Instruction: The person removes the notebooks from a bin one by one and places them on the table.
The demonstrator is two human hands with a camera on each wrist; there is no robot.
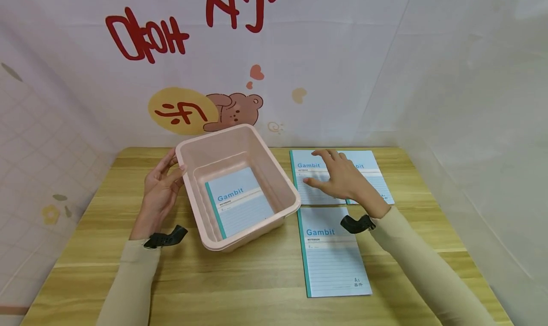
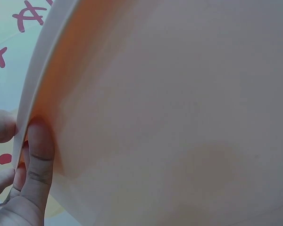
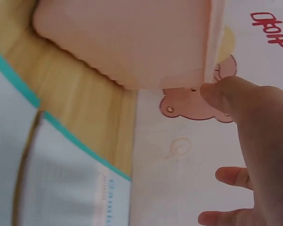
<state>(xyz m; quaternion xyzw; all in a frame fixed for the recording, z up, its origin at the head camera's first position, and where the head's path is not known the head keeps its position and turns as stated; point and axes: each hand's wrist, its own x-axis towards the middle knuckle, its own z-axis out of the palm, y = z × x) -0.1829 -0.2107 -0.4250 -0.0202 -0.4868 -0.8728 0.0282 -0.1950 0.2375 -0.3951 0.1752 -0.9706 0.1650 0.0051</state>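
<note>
A pale pink plastic basin point(image 1: 216, 150) stands tilted slightly askew on the left-middle of the table. Its left rim is pinched by my left hand point(image 1: 160, 192); in the left wrist view the thumb and fingers point(image 2: 40, 155) lie on either side of that rim. Inside the basin lies a light blue Gambit notebook point(image 1: 239, 200) with a green spine. My right hand point(image 1: 338, 176) hovers with spread fingers over two more notebooks, the back left notebook point(image 1: 308, 185) and the back right notebook point(image 1: 370, 171), partly hiding both. Nothing is in its grasp.
Nearer the front lies another Gambit notebook point(image 1: 331, 264), just below the back pair. The wooden table point(image 1: 231, 288) ends at a white printed backdrop point(image 1: 334, 64) behind, with sheets hanging on both sides.
</note>
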